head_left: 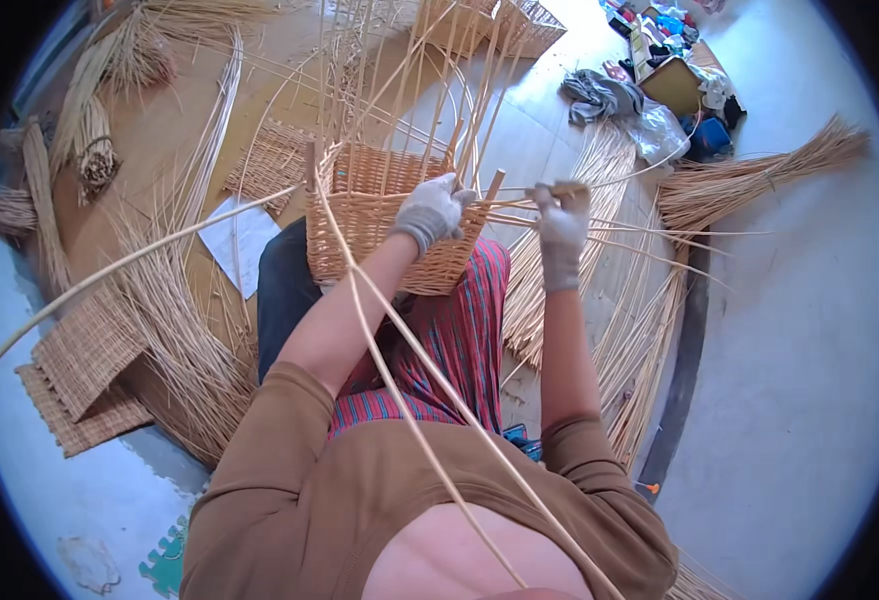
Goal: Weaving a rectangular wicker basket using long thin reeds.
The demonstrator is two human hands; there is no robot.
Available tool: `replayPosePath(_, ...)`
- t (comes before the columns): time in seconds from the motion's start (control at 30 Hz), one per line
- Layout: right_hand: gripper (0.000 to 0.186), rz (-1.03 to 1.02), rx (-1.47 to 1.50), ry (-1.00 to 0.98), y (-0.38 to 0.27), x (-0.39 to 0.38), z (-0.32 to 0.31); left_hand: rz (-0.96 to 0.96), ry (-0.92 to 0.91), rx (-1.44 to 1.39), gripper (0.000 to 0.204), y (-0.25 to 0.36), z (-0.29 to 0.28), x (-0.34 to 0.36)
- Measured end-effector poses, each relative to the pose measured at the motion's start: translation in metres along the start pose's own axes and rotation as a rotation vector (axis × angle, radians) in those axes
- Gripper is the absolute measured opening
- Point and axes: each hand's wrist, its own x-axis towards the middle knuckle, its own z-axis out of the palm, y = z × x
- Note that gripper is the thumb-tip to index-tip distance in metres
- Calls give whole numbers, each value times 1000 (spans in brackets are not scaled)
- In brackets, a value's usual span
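The basket [359, 225] sits across the person's lap, on striped cloth [484, 300], with its open side up; the knees probably serve as a prop, which leaves both hands free. Tall stakes [399, 120] rise from its walls, kept upright, it seems, so that strands can pass around them.

The left hand [431, 210], gloved, is at the near right part of the rim, fingers bent over the edge and closed on the wall, likely to steady it against a sideways pull. The right hand [562, 220], also gloved, is out to the right, just beside the basket, where loose strands [649, 232] fan away from the corner. Its fingers look curled, but blur hides whether they grip a strand. The gloves presumably spare the skin from rough cane.

Two long rods [399, 390] run from the near left corner over the left forearm toward the chest, apparently left untrimmed. A bundle [769, 185] and woven panels [94, 340] lie on the floor, near enough for reaching.
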Motion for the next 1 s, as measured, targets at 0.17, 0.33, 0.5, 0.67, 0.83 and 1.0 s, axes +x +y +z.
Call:
replayPosePath(0.17,63,-429,-748,-151,-45,56,70,40,281,178,36,-8,-3,-7)
replayPosePath(0.33,73,191,-738,-147,51,89,0,-94,88,104,36,16,-10,-15)
replayPosePath(0.5,25,892,684,86,43,102,-16,700,637,508,53,25,-9,-43)
replayPosePath(0.67,16,207,423,169,15,73,-3,641,357,856,88,-11,4,-28)
replayPosePath(0.83,19,170,226,190,43,57,-21,782,314,666,88,-11,10,-26)
replayPosePath(1.0,25,16,332,59,-11,19,-14,788,335,664,83,-13,5,-30)
